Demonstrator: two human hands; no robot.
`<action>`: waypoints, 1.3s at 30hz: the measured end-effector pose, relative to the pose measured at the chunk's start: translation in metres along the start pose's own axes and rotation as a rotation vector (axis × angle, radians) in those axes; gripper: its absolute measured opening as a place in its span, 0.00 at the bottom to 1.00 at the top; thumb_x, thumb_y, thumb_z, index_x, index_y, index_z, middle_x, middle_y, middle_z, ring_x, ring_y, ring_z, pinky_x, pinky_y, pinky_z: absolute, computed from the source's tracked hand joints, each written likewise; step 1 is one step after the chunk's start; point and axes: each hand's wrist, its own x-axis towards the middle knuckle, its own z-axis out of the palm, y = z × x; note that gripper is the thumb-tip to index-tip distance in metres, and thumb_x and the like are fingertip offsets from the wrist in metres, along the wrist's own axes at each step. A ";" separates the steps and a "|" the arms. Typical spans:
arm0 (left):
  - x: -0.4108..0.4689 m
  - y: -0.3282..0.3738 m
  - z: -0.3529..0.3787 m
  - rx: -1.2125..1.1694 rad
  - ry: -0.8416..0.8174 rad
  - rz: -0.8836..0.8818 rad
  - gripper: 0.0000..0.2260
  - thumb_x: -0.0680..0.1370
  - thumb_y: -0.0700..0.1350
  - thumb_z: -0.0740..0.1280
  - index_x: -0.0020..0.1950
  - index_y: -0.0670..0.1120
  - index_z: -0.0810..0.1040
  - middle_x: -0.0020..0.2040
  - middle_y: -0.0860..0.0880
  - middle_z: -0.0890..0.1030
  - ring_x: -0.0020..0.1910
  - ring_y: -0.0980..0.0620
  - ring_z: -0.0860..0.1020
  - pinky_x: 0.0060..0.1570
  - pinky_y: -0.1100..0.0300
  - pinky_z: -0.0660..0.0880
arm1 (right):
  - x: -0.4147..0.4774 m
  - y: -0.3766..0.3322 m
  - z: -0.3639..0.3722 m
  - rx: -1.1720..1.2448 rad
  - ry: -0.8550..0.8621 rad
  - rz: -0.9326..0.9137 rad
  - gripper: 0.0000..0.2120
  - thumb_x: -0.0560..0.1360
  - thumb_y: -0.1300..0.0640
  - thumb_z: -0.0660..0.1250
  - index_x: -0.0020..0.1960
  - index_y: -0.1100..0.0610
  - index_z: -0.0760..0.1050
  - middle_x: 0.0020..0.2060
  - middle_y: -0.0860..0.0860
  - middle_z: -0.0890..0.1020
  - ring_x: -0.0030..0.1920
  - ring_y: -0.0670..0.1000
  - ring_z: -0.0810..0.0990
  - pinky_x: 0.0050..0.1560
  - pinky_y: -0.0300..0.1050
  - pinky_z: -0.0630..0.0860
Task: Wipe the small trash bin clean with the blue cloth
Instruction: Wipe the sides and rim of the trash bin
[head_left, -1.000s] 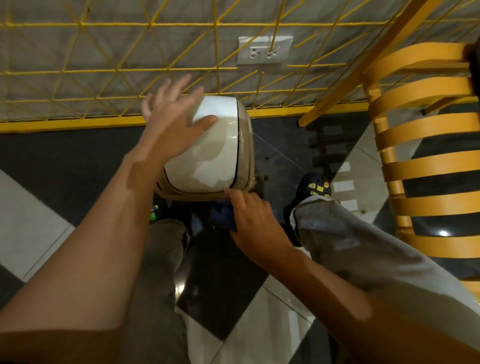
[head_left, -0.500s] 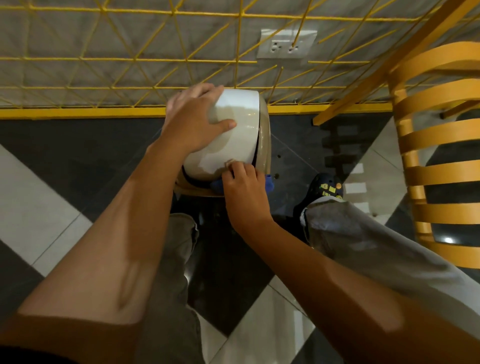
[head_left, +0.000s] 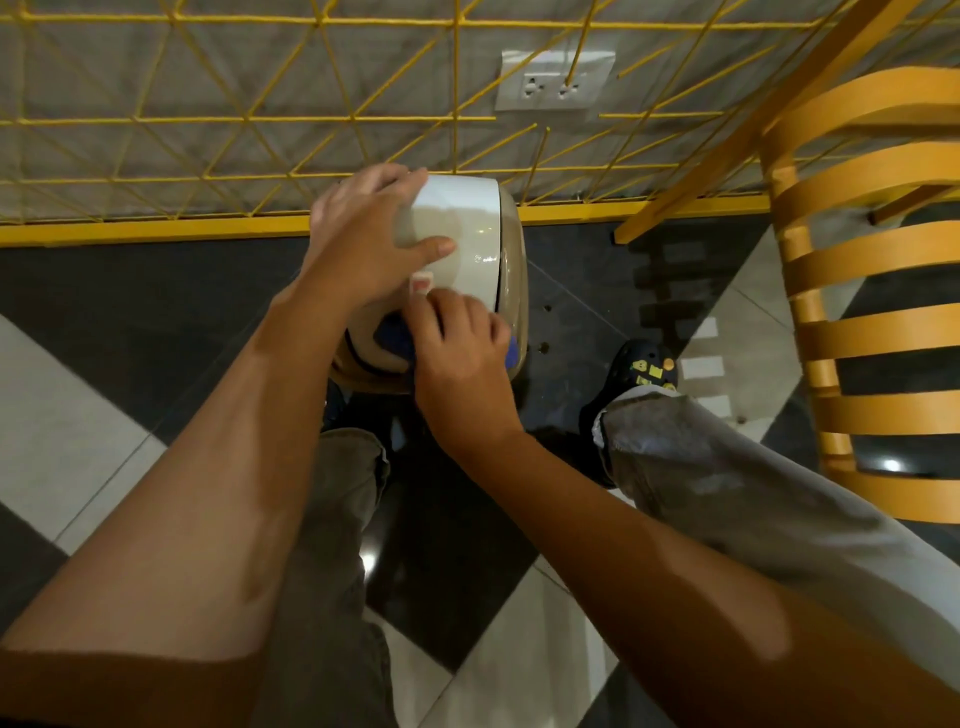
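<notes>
Left hand (head_left: 374, 244) grips the top of the small trash bin (head_left: 467, 228), fingers hooked over the far edge and thumb laid across the lid. Right hand (head_left: 462, 353) is at the bin's 6 o'clock, fingers curled, pinning the blue cloth (head_left: 395, 340) against it. The bin's glossy off-white and rounded, with a beige shell on its 3 o'clock side. It sits on the dark floor (head_left: 156, 291) right by the yellow wire grid (head_left: 260, 104), with an orange chair (head_left: 857, 260) off at 3 o'clock.
</notes>
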 end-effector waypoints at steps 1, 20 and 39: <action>0.000 0.000 0.000 -0.002 -0.001 0.000 0.31 0.73 0.59 0.66 0.74 0.52 0.62 0.72 0.51 0.64 0.71 0.47 0.61 0.69 0.52 0.52 | 0.006 0.004 -0.003 -0.018 0.053 0.044 0.15 0.71 0.59 0.64 0.58 0.57 0.70 0.48 0.54 0.80 0.48 0.55 0.77 0.46 0.52 0.73; -0.009 0.025 0.002 0.064 0.007 0.057 0.29 0.76 0.51 0.64 0.75 0.52 0.58 0.76 0.46 0.57 0.76 0.46 0.49 0.72 0.46 0.43 | -0.039 0.066 -0.052 0.870 -0.129 0.932 0.08 0.75 0.58 0.66 0.53 0.56 0.73 0.52 0.59 0.78 0.51 0.54 0.78 0.56 0.51 0.76; -0.013 0.039 0.040 0.349 -0.005 0.259 0.50 0.64 0.67 0.69 0.77 0.47 0.50 0.77 0.47 0.54 0.75 0.44 0.52 0.71 0.45 0.48 | -0.022 0.070 -0.017 0.757 -0.232 1.025 0.15 0.71 0.60 0.70 0.56 0.61 0.74 0.49 0.55 0.79 0.49 0.52 0.77 0.50 0.46 0.74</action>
